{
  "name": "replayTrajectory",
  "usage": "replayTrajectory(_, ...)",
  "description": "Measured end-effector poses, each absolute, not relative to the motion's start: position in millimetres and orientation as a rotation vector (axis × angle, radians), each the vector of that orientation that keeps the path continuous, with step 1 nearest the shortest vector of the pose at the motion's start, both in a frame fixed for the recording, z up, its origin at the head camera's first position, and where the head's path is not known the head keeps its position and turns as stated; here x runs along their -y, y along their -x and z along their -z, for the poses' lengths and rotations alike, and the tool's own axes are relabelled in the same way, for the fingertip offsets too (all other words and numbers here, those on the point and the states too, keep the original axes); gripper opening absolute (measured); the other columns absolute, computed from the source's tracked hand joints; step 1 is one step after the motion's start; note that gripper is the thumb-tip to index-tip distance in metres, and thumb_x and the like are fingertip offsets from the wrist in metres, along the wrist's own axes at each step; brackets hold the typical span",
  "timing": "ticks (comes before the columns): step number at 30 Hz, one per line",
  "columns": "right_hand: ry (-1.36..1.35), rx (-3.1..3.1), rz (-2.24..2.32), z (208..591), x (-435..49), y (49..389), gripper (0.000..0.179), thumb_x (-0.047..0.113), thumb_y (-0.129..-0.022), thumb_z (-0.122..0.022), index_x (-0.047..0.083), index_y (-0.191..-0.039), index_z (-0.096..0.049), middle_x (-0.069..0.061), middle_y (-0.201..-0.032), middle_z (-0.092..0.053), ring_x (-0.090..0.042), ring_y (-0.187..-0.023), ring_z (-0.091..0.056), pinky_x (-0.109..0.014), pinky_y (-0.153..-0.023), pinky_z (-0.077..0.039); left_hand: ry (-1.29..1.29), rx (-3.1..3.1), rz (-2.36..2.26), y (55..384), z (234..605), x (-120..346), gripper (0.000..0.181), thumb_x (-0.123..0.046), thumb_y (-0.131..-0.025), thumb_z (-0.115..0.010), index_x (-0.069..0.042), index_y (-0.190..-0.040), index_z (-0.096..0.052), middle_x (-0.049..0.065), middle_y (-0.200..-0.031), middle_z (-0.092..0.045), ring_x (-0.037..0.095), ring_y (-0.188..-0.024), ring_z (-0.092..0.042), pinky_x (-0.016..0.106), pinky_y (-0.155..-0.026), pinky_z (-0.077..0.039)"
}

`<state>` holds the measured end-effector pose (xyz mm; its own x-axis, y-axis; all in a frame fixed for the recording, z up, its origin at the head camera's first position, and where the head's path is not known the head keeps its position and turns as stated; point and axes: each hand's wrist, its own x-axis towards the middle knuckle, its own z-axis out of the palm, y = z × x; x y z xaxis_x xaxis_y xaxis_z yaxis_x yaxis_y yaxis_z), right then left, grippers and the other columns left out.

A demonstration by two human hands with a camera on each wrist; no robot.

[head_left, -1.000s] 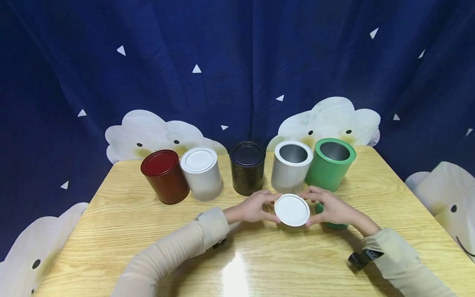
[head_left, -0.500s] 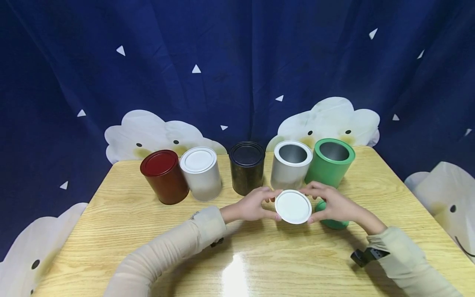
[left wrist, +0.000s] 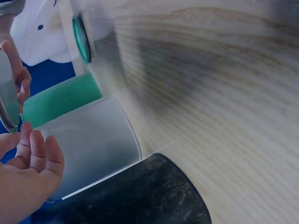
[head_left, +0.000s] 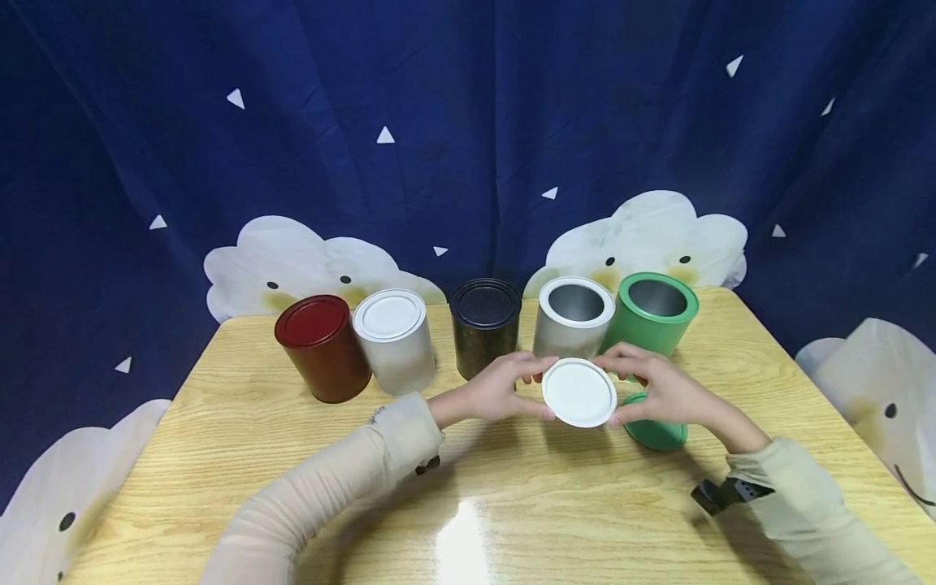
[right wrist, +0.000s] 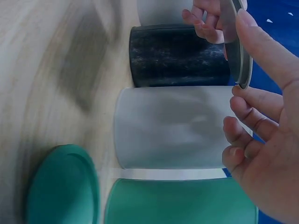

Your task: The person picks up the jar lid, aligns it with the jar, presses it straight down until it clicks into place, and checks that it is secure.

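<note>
A round white lid (head_left: 579,393) is held up off the table between both hands, just in front of an uncovered white can (head_left: 566,337). My left hand (head_left: 504,388) pinches its left edge between thumb and fingers. On the opposite edge, my right hand (head_left: 661,394) pinches it the same way. In the right wrist view the lid (right wrist: 239,46) appears edge-on, with thumb and fingertip at its rim. Beside the white can stands an uncovered green can (head_left: 653,313). A green lid (head_left: 658,426) lies on the table below my right hand.
Three cans with lids on stand to the left: dark red (head_left: 325,353), white (head_left: 395,345) and black (head_left: 484,329). All the cans line the back of the wooden table (head_left: 512,520). Behind hangs a blue curtain (head_left: 439,122) with cloud prints.
Both hands have raised the white lid and moved it toward the uncovered white can. More of the green lid now shows below the right hand. The cans have not moved.
</note>
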<state>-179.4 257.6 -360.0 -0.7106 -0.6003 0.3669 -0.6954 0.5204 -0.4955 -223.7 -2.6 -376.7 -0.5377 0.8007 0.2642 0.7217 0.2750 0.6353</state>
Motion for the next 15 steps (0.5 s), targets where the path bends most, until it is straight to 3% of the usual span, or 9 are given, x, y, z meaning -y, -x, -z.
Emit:
replayTrajectory(7,-1.139,2.564,-0.893,355.6,-261.0,189.6,0.071,0.029,-0.056,-0.085,0.0,-0.115,-0.06,0.005,-0.098,-0.053,-0.003,-0.065,-0.036,-0.019,-0.051,-0.033,-1.473,-2.421,-1.158,227.0,367.0,6.6,0.072,-0.019,-0.07,-0.079,0.0,-0.132,-0.046,0.007,-0.095,-0.056,0.023,-0.086,-0.051,0.035,-0.068,-0.044)
replayTrajectory(15,-1.118,2.59,-0.896,342.1,-260.6,192.9,0.071,0.027,-0.056,-0.086,0.001,-0.117,-0.059,0.006,-0.099,-0.051,-0.004,-0.067,-0.037,-0.02,-0.05,-0.033,-1.471,-2.455,-1.204,230.2,359.1,6.4,0.071,-0.019,-0.07,-0.08,-0.003,-0.131,-0.048,0.004,-0.091,-0.055,0.011,-0.076,-0.044,0.018,-0.058,-0.038)
